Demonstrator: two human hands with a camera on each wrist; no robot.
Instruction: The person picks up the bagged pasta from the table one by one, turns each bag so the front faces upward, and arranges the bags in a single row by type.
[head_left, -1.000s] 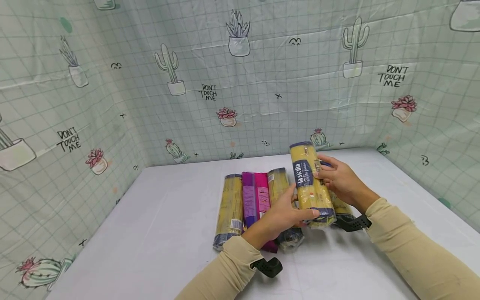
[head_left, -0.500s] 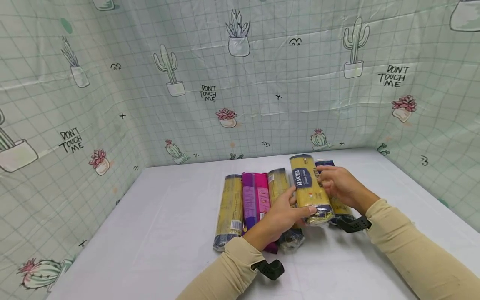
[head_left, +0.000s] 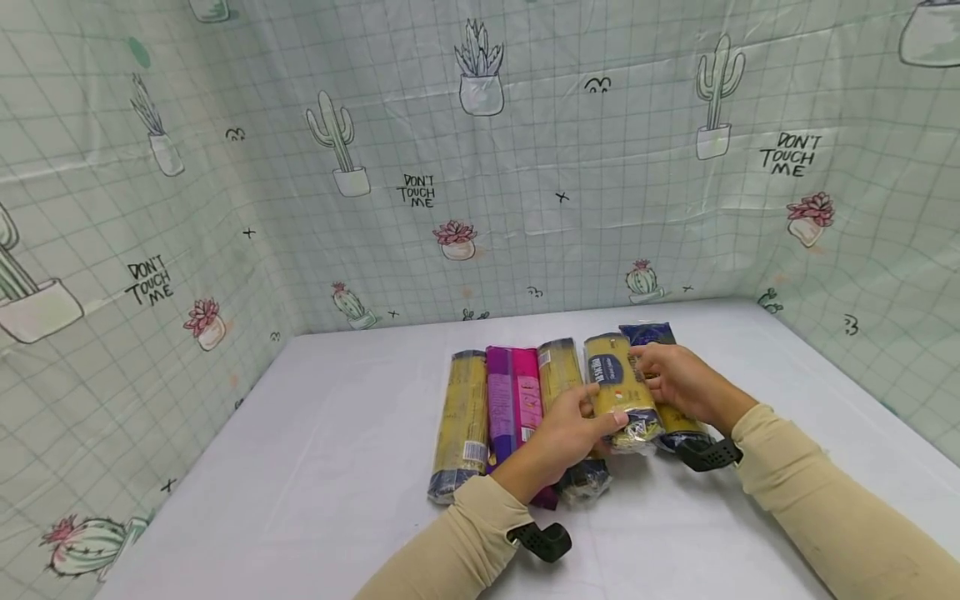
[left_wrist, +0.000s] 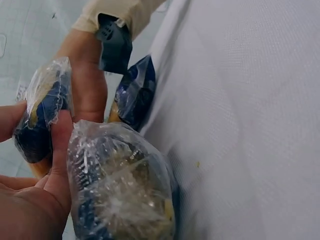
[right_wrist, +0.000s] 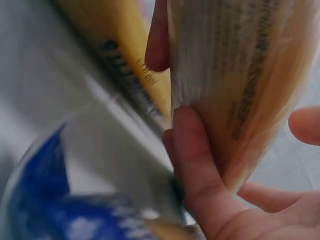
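In the head view, a yellow and navy pack of spaghetti (head_left: 621, 392) is tilted between both hands, low over the table. My left hand (head_left: 564, 429) grips its near left end, thumb on top and fingers at the side. At the right edge, my right hand (head_left: 686, 382) holds the pack with bent fingers; the right wrist view has fingertips (right_wrist: 192, 135) against its clear wrapper. The pack's crinkled end (left_wrist: 47, 110) sits between left thumb and fingers in the left wrist view. Its underside is hidden in the head view.
Left of the held pack lie a yellow spaghetti pack (head_left: 558, 367), a pink and purple packet (head_left: 513, 392) and another yellow pack (head_left: 462, 417), side by side. A navy-ended pack (head_left: 648, 333) lies under the right hand. The white table (head_left: 337, 467) meets a patterned curtain (head_left: 525, 167) behind.
The held spaghetti pack has come down and flattened toward the table, between the row and the rightmost pack. Both hands stay on it; more of the rightmost pack shows now.
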